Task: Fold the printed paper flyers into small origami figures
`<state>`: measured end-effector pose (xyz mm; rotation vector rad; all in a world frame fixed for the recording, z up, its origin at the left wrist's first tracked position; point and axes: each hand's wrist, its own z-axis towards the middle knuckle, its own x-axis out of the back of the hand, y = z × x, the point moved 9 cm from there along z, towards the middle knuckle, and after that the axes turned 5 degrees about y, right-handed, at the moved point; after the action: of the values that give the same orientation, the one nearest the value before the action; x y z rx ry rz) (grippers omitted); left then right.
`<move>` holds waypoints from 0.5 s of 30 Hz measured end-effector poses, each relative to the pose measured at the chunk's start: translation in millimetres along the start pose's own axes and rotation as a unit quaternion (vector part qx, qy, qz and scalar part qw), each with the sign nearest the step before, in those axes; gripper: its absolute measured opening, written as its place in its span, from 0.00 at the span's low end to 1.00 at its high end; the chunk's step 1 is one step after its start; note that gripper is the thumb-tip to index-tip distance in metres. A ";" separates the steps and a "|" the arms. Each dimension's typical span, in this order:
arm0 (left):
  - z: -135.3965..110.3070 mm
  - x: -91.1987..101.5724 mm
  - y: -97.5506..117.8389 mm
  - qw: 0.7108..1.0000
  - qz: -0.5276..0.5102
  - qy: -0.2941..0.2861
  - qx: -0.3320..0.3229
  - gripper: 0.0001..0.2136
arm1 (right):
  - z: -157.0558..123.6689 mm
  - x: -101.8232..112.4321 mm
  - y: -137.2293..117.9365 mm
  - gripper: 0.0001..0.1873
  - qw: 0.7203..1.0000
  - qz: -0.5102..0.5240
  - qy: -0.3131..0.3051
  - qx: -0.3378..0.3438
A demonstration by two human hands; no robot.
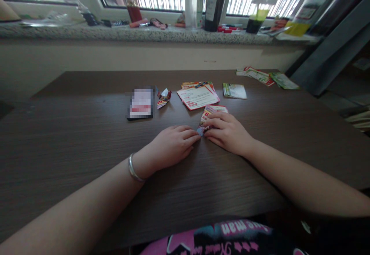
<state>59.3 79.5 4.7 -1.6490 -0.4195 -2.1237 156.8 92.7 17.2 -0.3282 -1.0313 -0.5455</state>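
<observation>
Left hand (170, 147), fingers together, had its tips at the near corner of the printed paper (216, 109); right hand (232, 133) curled over it. Couldn't tell if either pinched. Uneven pull between hands likely risked tearing it.

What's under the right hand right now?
A colourful printed paper shows beyond the right hand, with a crumpled bluish end at the left hand's fingertips. Whatever lies directly beneath the right hand is covered.
</observation>
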 end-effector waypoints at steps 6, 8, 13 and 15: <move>1.2 -1.5 -1.6 1.000 0.005 -0.001 0.009 0.16 | -2.7 -6.2 -4.0 0.12 0.999 -0.024 -0.004 0.030; 2.1 -1.7 -1.4 1.000 0.003 0.000 0.012 0.16 | -4.4 -9.2 -3.4 0.14 0.999 -0.022 -0.015 0.024; 3.4 0.0 -0.4 1.000 -0.001 0.004 0.016 0.16 | -6.8 -13.2 -2.8 0.15 0.998 -0.042 -0.055 0.000; 3.5 1.7 0.1 1.000 0.002 0.009 0.017 0.15 | -6.3 -13.3 -3.6 0.15 0.996 -0.049 -0.069 -0.007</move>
<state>61.9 80.9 7.2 -1.6103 -0.4442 -2.1148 154.0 90.2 2.6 -0.3328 -1.1816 -0.6250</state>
